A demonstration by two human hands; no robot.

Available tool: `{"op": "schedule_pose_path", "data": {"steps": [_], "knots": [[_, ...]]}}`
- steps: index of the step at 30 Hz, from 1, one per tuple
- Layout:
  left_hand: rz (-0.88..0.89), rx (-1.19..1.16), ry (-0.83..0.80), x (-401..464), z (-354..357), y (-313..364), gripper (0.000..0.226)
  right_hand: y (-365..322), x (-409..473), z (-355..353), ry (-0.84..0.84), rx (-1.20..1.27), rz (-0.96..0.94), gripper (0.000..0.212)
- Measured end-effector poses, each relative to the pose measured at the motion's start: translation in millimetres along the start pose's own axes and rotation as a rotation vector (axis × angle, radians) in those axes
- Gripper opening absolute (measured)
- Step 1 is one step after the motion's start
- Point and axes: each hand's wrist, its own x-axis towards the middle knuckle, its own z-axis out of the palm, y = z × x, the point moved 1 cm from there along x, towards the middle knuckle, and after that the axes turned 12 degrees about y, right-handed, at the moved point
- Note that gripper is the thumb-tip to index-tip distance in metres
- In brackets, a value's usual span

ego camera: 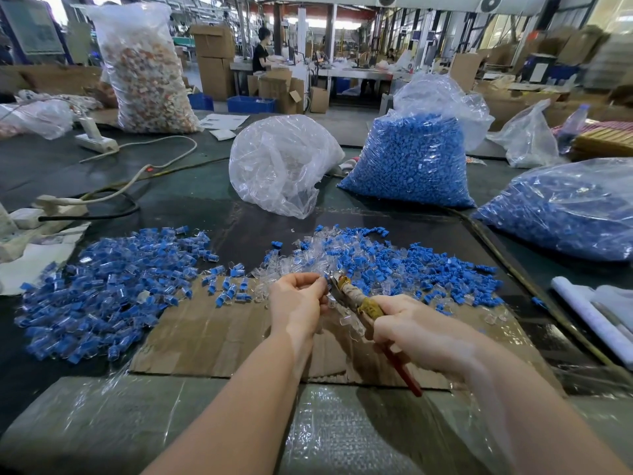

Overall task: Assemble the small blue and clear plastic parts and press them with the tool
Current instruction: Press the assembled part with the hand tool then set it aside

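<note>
My right hand (414,329) grips pliers (356,296) with tape-wrapped jaws and a red handle that sticks out below the palm. My left hand (297,303) pinches a small part at the pliers' metal tip; the part itself is mostly hidden by my fingers. Both hands hover over a flat cardboard sheet (205,334). Loose blue and clear parts (394,262) lie scattered just beyond the hands. A larger heap of joined blue-and-clear pieces (109,286) spreads to the left.
A clear bag of transparent parts (277,166) and two bags of blue parts (411,159) (565,214) stand behind the piles. Power strips and cables (102,197) lie at the left. A rolled white sheet (592,317) lies at the right edge.
</note>
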Motion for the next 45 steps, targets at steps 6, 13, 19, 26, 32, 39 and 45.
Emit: {"op": "schedule_pose_path", "data": {"steps": [6,13,19,26,32,39,45], "knots": [[-0.031,-0.023,0.005,0.1,-1.4,-1.0,0.007,-2.8,-2.4,0.3,0.021,-0.069,-0.038,0.014],[-0.04,-0.045,-0.007,-1.8,-0.4,-2.9,0.009,-3.2,-2.1,3.4,0.047,-0.234,-0.116,0.021],[-0.051,-0.022,-0.016,-6.2,-1.6,-4.6,0.005,0.0,0.3,7.3,0.074,-0.282,-0.101,0.021],[-0.05,-0.04,0.0,0.6,-0.4,-6.9,0.009,4.8,2.0,9.4,0.08,-0.111,-0.1,0.023],[0.148,0.102,0.063,13.9,-22.5,-3.4,0.014,10.9,7.4,-0.8,0.246,0.092,-0.068,0.021],[0.59,0.66,0.38,47.1,-77.4,9.7,0.015,43.1,30.9,-26.4,0.564,-0.352,0.006,0.053],[0.618,0.806,0.396,60.0,-90.3,5.0,0.02,65.8,43.7,-37.6,0.587,-0.502,0.102,0.058]]}}
